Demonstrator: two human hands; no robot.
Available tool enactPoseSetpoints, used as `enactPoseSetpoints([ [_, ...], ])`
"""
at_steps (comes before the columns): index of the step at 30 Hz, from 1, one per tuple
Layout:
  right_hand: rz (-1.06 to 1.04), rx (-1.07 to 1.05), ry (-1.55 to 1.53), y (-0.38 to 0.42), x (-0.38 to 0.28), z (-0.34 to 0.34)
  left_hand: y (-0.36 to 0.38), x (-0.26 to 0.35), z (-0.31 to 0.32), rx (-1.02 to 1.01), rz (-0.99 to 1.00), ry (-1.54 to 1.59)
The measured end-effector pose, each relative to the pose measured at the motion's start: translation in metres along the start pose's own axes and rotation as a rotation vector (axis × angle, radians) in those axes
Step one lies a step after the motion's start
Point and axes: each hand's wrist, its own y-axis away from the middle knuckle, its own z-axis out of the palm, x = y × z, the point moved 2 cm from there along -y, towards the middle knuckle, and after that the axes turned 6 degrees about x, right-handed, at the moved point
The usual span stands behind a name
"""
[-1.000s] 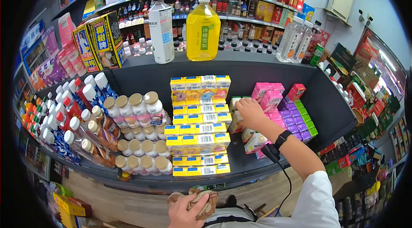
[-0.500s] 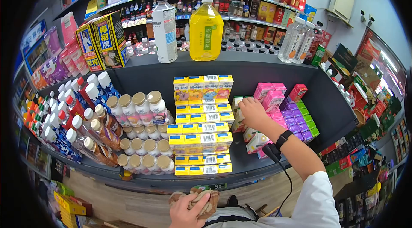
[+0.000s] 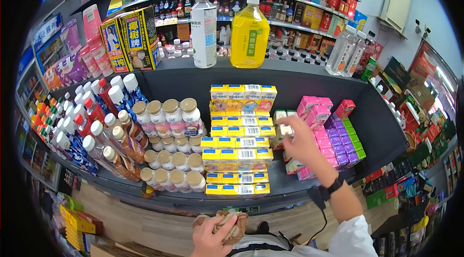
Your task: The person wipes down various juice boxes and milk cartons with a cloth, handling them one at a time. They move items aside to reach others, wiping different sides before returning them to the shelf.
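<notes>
At the bottom, my left hand (image 3: 212, 237) is closed round a crumpled brown and beige cloth (image 3: 236, 227). My right hand (image 3: 302, 142), wearing a black wristband, reaches over the shelf. Its fingers and thumb are bent round a small white drink carton (image 3: 286, 130), which they partly hide. Other white and green cartons (image 3: 280, 115) stand just behind the fingers. Left of this hand are stacked yellow drink cartons (image 3: 238, 154); to its right sit pink cartons (image 3: 319, 115) and purple cartons (image 3: 338, 142).
White bottles with tan caps (image 3: 170, 119) and rows of other bottles (image 3: 126, 146) fill the shelf's left side. On the upper ledge (image 3: 290, 70) stand a large yellow drink bottle (image 3: 249, 34), a white bottle (image 3: 204, 32) and clear bottles (image 3: 342, 51). A black cord (image 3: 323, 218) hangs near my right forearm.
The view has shifted, so the shelf appears further right. My right hand has drawn back slightly from the white and green cartons, a white carton top now showing between its fingers. The left hand keeps the cloth.
</notes>
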Motion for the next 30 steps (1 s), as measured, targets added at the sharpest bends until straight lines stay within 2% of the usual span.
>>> enactPoseSetpoints([
  [1, 0.012, -0.055, -0.140, 0.006, -0.020, 0.004, 0.000, -0.001, 0.000, 0.002, -0.003, -0.001],
  [4, -0.282, -0.185, 0.002, 0.023, -0.054, 0.032, -0.004, 0.001, 0.002, -0.021, 0.013, 0.025],
  [6, -0.325, -0.176, 0.101, 0.030, -0.057, 0.050, -0.005, 0.002, 0.003, -0.014, 0.039, 0.035],
  [12, -0.292, -0.144, 0.169, 0.023, -0.058, 0.060, -0.001, -0.002, 0.000, 0.017, 0.074, 0.037],
  [18, -0.228, -0.270, 0.305, 0.010, -0.069, 0.069, 0.001, -0.004, -0.002, 0.048, 0.084, 0.036],
  [30, -0.155, -0.423, 0.273, 0.012, -0.069, 0.077, 0.001, -0.007, -0.006, 0.059, 0.063, 0.020],
])
